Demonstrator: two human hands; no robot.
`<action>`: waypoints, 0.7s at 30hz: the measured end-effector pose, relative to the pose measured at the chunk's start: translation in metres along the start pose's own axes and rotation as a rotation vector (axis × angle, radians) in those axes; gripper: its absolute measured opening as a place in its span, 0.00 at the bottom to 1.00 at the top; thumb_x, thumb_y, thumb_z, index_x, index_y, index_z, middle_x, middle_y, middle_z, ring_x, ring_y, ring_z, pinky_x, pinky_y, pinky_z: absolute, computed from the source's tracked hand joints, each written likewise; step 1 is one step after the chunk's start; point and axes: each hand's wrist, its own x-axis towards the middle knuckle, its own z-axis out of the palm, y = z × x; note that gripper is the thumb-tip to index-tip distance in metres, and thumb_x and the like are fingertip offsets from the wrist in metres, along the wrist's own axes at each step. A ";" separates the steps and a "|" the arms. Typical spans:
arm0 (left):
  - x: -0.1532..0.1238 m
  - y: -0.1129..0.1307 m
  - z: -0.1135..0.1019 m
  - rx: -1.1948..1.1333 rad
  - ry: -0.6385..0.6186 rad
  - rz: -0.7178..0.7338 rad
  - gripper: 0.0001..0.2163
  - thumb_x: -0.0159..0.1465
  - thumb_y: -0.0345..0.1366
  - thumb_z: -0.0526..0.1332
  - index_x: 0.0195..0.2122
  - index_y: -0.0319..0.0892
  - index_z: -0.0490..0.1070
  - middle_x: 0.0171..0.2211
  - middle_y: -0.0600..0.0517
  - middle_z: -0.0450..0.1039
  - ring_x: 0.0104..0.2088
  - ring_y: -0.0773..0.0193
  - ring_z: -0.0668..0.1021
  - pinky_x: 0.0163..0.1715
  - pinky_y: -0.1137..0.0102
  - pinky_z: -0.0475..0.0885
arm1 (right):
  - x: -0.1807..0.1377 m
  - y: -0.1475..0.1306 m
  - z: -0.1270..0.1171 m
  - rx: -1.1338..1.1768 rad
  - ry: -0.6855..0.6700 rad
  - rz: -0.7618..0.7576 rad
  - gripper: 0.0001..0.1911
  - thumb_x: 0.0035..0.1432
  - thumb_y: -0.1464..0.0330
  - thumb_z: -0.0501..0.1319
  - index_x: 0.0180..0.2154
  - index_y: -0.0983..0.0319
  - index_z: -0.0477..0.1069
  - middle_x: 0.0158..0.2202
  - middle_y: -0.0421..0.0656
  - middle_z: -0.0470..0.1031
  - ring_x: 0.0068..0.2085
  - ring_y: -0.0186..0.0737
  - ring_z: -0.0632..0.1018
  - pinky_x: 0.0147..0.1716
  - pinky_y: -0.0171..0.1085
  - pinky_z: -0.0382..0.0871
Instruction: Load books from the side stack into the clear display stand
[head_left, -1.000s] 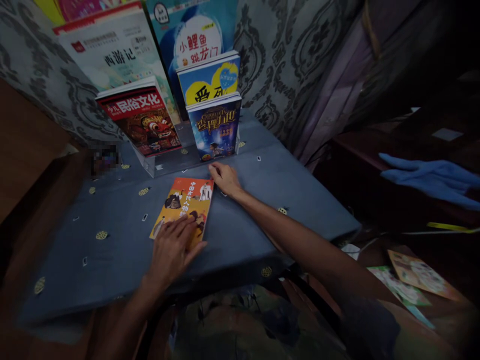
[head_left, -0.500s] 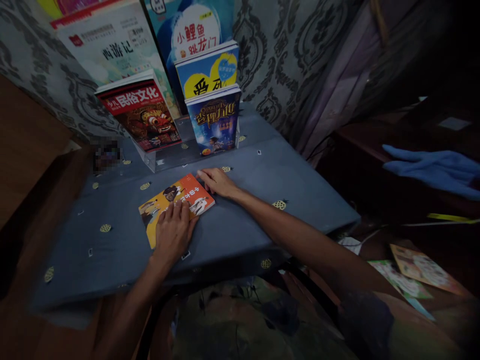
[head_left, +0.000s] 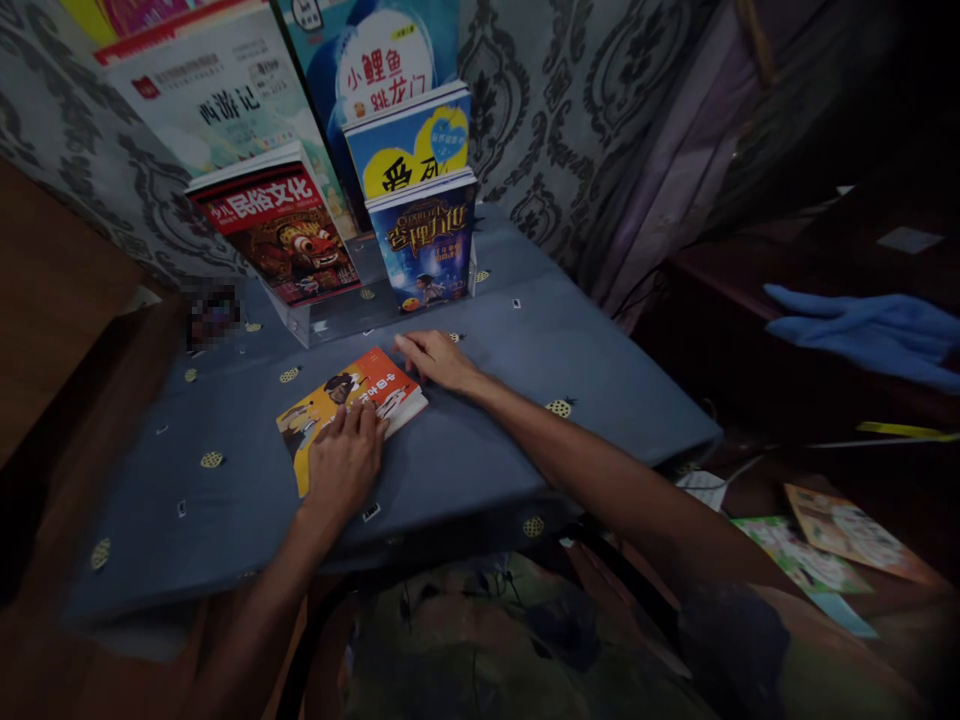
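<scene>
An orange and yellow book lies flat on the blue-grey cloth of the table, turned at a slant. My left hand rests flat on its near edge with the fingers stretched out over the cover. At the book's far right corner my right hand touches it, fingers extended and lying low on the cloth. Neither hand grips anything.
A clear stand at the back holds a red book, a dark blue book, a blue and yellow book and taller ones behind. A blue glove lies on dark furniture at right. Loose picture sheets lie on the floor.
The orange book has been turned counter-clockwise from nearly lengthwise to slanted across the table. Both hands moved with it; since half a second ago little has shifted.
</scene>
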 end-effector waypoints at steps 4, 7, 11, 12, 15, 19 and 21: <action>-0.002 0.002 0.002 0.002 -0.004 0.006 0.18 0.75 0.39 0.49 0.58 0.36 0.70 0.57 0.38 0.74 0.58 0.48 0.76 0.52 0.58 0.74 | 0.000 -0.003 0.000 0.069 0.031 0.010 0.25 0.70 0.54 0.50 0.34 0.65 0.75 0.23 0.37 0.72 0.20 0.30 0.70 0.24 0.32 0.61; -0.005 0.003 0.006 -0.012 0.011 -0.009 0.19 0.74 0.43 0.53 0.59 0.38 0.69 0.60 0.38 0.71 0.60 0.46 0.74 0.53 0.57 0.73 | 0.001 -0.004 0.000 0.215 0.008 0.049 0.20 0.68 0.57 0.53 0.34 0.64 0.74 0.20 0.34 0.70 0.15 0.28 0.67 0.18 0.30 0.58; -0.003 -0.008 0.004 -0.068 0.020 0.011 0.19 0.71 0.46 0.57 0.58 0.41 0.69 0.58 0.41 0.73 0.57 0.48 0.75 0.52 0.59 0.73 | -0.001 -0.008 -0.008 0.401 -0.209 0.099 0.20 0.66 0.55 0.55 0.34 0.64 0.74 0.12 0.30 0.64 0.11 0.27 0.61 0.12 0.28 0.53; -0.001 -0.014 0.002 -0.082 0.010 0.017 0.19 0.71 0.47 0.57 0.57 0.42 0.70 0.57 0.42 0.74 0.56 0.49 0.76 0.52 0.60 0.72 | -0.002 -0.010 -0.011 0.426 -0.313 0.112 0.21 0.66 0.53 0.56 0.35 0.64 0.74 0.12 0.30 0.64 0.10 0.27 0.61 0.11 0.27 0.53; 0.009 -0.040 -0.001 -0.073 -0.023 -0.036 0.18 0.72 0.45 0.56 0.57 0.42 0.69 0.57 0.42 0.73 0.56 0.49 0.75 0.54 0.58 0.70 | -0.008 -0.016 -0.021 0.437 -0.699 0.188 0.27 0.62 0.47 0.59 0.41 0.66 0.75 0.15 0.34 0.71 0.12 0.29 0.68 0.11 0.27 0.56; 0.018 -0.068 0.000 -0.068 -0.089 -0.179 0.21 0.73 0.47 0.51 0.61 0.42 0.65 0.55 0.40 0.74 0.54 0.48 0.77 0.51 0.59 0.71 | -0.014 -0.017 -0.023 0.405 -0.928 0.296 0.31 0.55 0.45 0.66 0.46 0.65 0.75 0.26 0.42 0.81 0.21 0.33 0.79 0.18 0.28 0.67; 0.018 -0.073 0.002 -0.078 -0.118 -0.223 0.21 0.73 0.48 0.50 0.61 0.43 0.66 0.52 0.41 0.76 0.52 0.49 0.78 0.46 0.61 0.72 | -0.011 -0.013 -0.020 0.397 -0.863 0.292 0.30 0.55 0.46 0.66 0.44 0.65 0.76 0.30 0.44 0.82 0.26 0.34 0.81 0.24 0.30 0.71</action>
